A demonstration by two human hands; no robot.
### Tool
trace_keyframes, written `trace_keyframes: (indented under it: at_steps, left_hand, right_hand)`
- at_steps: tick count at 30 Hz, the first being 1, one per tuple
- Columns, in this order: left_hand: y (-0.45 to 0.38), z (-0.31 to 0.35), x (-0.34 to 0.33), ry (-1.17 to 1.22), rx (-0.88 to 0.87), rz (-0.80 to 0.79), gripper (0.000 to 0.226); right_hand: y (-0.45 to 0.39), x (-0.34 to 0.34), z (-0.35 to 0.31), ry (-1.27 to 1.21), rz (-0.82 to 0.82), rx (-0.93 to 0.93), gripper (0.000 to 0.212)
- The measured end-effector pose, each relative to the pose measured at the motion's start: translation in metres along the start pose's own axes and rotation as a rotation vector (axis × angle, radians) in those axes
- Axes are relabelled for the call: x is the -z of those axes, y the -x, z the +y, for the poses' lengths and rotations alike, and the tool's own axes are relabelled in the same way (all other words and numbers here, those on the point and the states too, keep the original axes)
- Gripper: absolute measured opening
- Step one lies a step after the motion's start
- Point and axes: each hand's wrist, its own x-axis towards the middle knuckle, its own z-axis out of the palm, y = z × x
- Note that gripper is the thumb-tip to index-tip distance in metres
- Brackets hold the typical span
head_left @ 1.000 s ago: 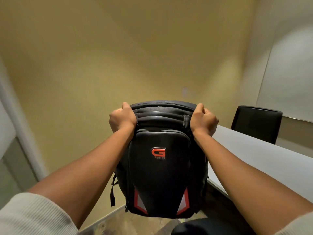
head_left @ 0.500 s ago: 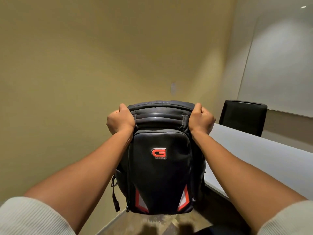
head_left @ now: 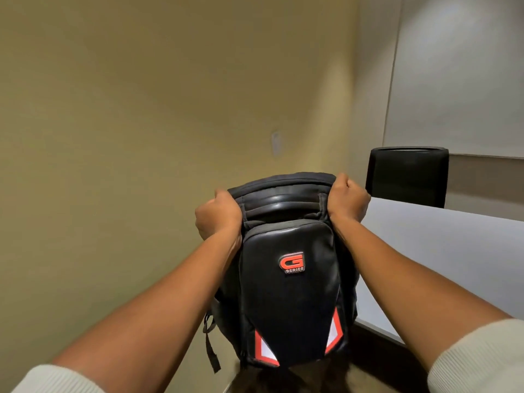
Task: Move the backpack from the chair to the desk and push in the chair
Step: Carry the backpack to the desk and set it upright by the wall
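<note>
A black backpack (head_left: 286, 293) with a red G logo and red-and-white corner patches hangs in the air in front of me. My left hand (head_left: 217, 215) grips its top left corner and my right hand (head_left: 347, 198) grips its top right corner. The white desk (head_left: 439, 251) lies to the right, and the bag's right side overlaps the desk's near corner. The chair the bag came from is out of view below.
A black chair back (head_left: 407, 175) stands at the desk's far end. A tan wall (head_left: 141, 123) fills the left and centre, with a small wall plate (head_left: 275, 143). A white board (head_left: 465, 75) hangs on the right wall. Dark floor shows under the bag.
The backpack has moved right toward the desk, still held by both hands. My view has turned right, so the desk and far chair sit more centrally.
</note>
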Motion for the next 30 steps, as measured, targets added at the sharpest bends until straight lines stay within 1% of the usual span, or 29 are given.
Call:
trace_keyframes:
  at_steps: [5, 9, 17, 24, 26, 28, 30]
  left_hand:
    - [-0.049, -0.009, -0.052, 0.036, 0.031, -0.053, 0.042]
    - [-0.086, -0.011, -0.1, 0.063, 0.039, -0.074, 0.043]
    - [-0.155, -0.021, -0.176, 0.134, 0.07, -0.179, 0.044]
    - [-0.189, -0.02, -0.229, 0.174, 0.113, -0.242, 0.04]
    - [-0.198, -0.022, -0.245, 0.19, 0.137, -0.253, 0.04]
    - [-0.205, -0.026, -0.263, 0.199, 0.183, -0.268, 0.046]
    - [-0.209, -0.03, -0.281, 0.208, 0.245, -0.275, 0.044]
  right_hand:
    - [-0.036, -0.054, 0.01, 0.064, 0.005, -0.068, 0.044]
    - [-0.068, -0.096, 0.021, 0.07, 0.045, -0.123, 0.043]
    - [-0.118, -0.165, 0.037, 0.081, 0.138, -0.136, 0.043]
    - [-0.164, -0.209, 0.045, 0.067, 0.167, -0.156, 0.041]
    - [-0.179, -0.222, 0.05, 0.051, 0.168, -0.157, 0.04]
    - [-0.198, -0.236, 0.059, 0.021, 0.151, -0.18, 0.037]
    - [-0.218, -0.248, 0.071, 0.016, 0.125, -0.186, 0.035]
